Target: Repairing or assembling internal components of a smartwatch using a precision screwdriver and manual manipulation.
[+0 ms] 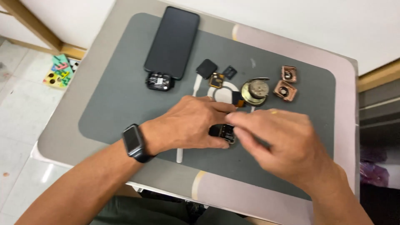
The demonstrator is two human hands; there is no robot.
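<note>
Near the middle of a grey mat [121,100], my left hand [187,123] pinches a small black opened electronic module [223,132] between thumb and fingers. My right hand [279,141] meets it from the right, fingertips closed on the module's right edge; the hand is blurred. A dark watch [133,141] sits on my left wrist. A thin white stick [180,155] lies partly under my left hand.
A black phone [173,39] lies at the mat's back, a small black circuit part [159,81] at its near end. Beyond my hands are a black square piece [206,68], a round metal speaker [255,91] and two copper square parts [286,84]. The small table's [216,185] edges are close.
</note>
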